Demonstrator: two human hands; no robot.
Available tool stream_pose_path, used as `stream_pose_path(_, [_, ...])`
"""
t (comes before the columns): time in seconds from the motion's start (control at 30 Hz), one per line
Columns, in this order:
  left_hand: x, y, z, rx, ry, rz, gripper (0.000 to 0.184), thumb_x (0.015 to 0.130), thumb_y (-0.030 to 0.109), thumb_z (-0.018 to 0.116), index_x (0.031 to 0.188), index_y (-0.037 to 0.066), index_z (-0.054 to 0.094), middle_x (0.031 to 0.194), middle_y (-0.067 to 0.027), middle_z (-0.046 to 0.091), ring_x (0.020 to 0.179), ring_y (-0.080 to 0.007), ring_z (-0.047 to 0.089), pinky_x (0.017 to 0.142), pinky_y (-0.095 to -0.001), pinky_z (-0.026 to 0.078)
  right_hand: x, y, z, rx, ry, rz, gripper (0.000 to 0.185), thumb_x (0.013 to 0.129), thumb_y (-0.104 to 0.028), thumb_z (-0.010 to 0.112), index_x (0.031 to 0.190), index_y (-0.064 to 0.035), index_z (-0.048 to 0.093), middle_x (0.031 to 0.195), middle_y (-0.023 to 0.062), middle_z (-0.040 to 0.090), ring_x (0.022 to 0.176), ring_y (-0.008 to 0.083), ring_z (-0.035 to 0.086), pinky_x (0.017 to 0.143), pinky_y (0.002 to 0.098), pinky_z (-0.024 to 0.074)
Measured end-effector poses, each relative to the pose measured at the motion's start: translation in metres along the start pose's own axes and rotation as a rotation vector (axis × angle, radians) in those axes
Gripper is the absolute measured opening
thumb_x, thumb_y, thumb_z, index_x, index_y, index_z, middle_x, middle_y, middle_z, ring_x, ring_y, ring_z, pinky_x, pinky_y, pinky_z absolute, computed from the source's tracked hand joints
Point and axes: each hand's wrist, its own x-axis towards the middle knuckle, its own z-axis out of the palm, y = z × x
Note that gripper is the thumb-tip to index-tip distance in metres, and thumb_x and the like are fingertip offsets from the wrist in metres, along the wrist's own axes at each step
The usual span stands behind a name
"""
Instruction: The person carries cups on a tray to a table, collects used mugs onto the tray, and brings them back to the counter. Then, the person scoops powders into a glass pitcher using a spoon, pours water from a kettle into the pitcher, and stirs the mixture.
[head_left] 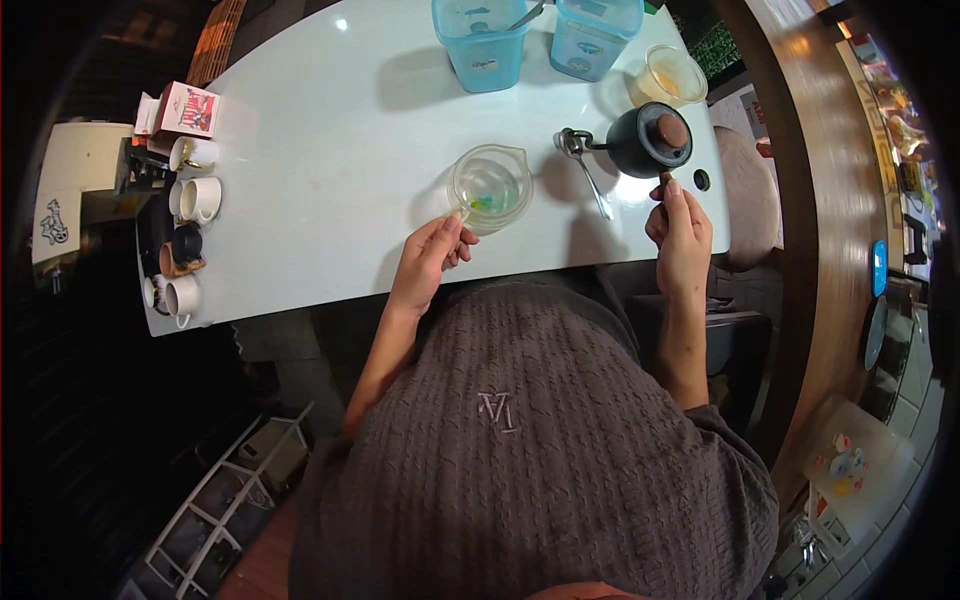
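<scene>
My left hand (435, 255) is closed at the near-left rim of a clear glass jug (520, 190), its fingertips pinching what looks like the jug's handle. The jug stands on the table with its pouring lip pointing to the far right. Clear liquid and some green-blue tint show inside it. On the right, my right hand (683, 225) grips the side handle of a dark teapot (632, 145) with a round brown wooden lid knob. The teapot's spout points left. A metal spoon (592, 175) lies just left of the teapot.
Two light-blue plastic containers (483, 60) stand at the back. A glass cup (668, 75) with amber residue sits behind the teapot. Several cups (201, 200) and a red-and-white box (190, 110) line the left edge of the white table (310, 180). A small black round piece (702, 180) lies at the right edge.
</scene>
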Motion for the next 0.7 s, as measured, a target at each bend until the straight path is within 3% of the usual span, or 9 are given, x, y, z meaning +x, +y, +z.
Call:
stream_pose_path(0.17, [0.001, 0.000, 0.006, -0.124, -0.022, -0.023, 0.044, 0.101, 0.039, 0.040, 0.111, -0.002, 0.055, 0.095, -0.0082, 0.062, 0.078, -0.0103, 0.054, 0.069, -0.0227, 0.040, -0.011, -0.020, 0.009, -0.037, -0.069, -0.037, 0.033, 0.099, -0.026, 0.049, 0.089, 0.0046, 0.058, 0.059, -0.0051, 0.040, 0.051, 0.0030, 0.032, 0.048, 0.0210, 0.0220])
stream_pose_path(0.23, [0.002, 0.002, 0.011, -0.225, -0.027, -0.036, 0.037, 0.100, 0.037, 0.045, 0.099, 0.002, 0.059, 0.092, -0.0069, 0.063, 0.076, -0.0099, 0.054, 0.069, -0.0235, 0.041, -0.013, -0.026, 0.013, -0.047, -0.088, -0.047, 0.033, 0.099, -0.025, 0.049, 0.088, 0.0048, 0.058, 0.059, -0.0048, 0.041, 0.051, 0.0029, 0.033, 0.048, 0.0210, 0.0224])
stream_pose_path(0.7, [0.012, -0.015, 0.020, -0.378, -0.183, 0.056, 0.035, 0.101, 0.032, 0.043, 0.107, 0.001, 0.057, 0.104, -0.0107, 0.060, 0.091, -0.0145, 0.054, 0.079, -0.0279, 0.041, -0.022, -0.041, 0.017, -0.267, -0.122, -0.140, 0.033, 0.098, -0.024, 0.052, 0.093, 0.0075, 0.061, 0.065, -0.0015, 0.049, 0.057, 0.0041, 0.041, 0.052, 0.0200, 0.0303])
